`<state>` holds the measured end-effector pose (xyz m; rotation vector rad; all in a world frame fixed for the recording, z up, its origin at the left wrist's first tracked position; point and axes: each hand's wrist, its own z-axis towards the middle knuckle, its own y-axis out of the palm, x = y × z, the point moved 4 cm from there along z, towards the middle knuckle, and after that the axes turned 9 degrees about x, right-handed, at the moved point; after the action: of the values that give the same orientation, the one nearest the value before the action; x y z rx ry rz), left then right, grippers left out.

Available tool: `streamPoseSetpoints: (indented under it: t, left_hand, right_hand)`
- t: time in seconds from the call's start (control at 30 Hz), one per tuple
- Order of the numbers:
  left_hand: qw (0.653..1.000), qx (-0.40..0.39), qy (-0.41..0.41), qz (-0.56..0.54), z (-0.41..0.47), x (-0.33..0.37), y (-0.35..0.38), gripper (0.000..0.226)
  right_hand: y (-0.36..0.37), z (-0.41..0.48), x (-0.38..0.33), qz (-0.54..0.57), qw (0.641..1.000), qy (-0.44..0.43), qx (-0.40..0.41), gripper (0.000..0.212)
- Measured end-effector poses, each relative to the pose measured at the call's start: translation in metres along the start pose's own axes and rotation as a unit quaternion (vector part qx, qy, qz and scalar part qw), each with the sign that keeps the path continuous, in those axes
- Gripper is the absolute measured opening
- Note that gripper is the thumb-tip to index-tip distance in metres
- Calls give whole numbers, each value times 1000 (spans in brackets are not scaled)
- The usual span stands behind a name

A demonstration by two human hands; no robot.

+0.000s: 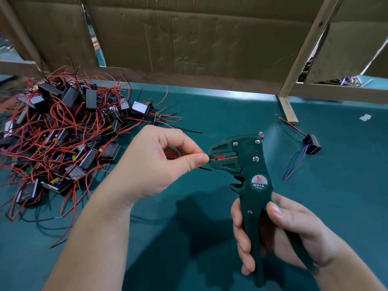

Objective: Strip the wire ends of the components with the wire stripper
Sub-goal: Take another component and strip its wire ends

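My right hand grips the handles of a dark green wire stripper labelled W01A, held upright with its jaws pointing left. My left hand pinches a thin red wire between thumb and forefinger, its end lying inside the stripper's jaws by a red stop. A black wire trails below my thumb. The component these wires belong to is hidden behind my left hand. A large pile of black components with tangled red and black wires lies at the left.
One lone component with red and blue wires lies on the green table at the right. Cardboard panels and a wooden post wall off the back. A small white scrap lies far right.
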<state>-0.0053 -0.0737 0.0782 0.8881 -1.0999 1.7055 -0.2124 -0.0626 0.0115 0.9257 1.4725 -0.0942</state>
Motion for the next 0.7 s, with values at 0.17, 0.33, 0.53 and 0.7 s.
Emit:
streamPoseSetpoints:
  t: [0.17, 0.33, 0.53, 0.7]
  left_hand:
    - [999, 10, 19, -24, -1, 2, -3, 18]
    - [998, 38, -2, 43, 3, -9, 1, 8]
    - [994, 8, -75, -75, 0, -20, 6, 10]
    - [986, -47, -72, -141, -1, -19, 11, 21]
  right_hand:
    - [7, 4, 3, 25, 1000, -10, -6, 46]
    - [24, 18, 13, 103, 987, -68, 105, 48]
    - [21, 18, 8, 146, 988, -38, 30, 45]
    - [9, 13, -8, 209, 975, -67, 36, 50]
